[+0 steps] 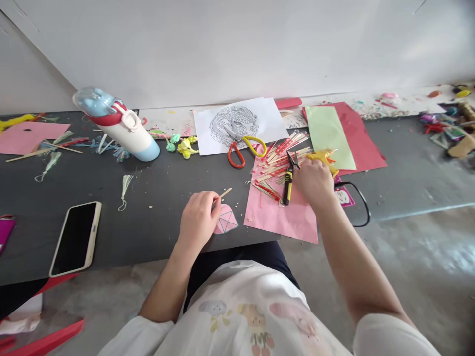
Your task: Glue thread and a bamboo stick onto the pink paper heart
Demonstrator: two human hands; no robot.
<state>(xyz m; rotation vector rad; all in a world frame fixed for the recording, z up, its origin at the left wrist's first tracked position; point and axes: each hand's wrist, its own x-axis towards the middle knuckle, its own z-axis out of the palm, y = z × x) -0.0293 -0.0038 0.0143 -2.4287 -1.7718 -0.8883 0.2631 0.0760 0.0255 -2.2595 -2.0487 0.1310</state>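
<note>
My left hand (199,216) is closed in a pinch on a short wooden stick (224,193) and rests on a small pink paper shape with drawn lines (226,220) near the table's front edge. My right hand (314,182) is curled over a yellow glue gun (322,157) that lies at the right of a pile of red and plain wooden sticks (279,160). The sticks lie on a pink sheet (282,215). Yellow-handled black snips (288,180) lie just left of my right hand.
Red and yellow scissors (241,148) lie on a dragon print (237,123). A white and blue bottle (118,126) lies at the back left, a phone (76,238) at the front left. Green and red paper (334,131) sits behind the glue gun; its black cord (361,200) loops right.
</note>
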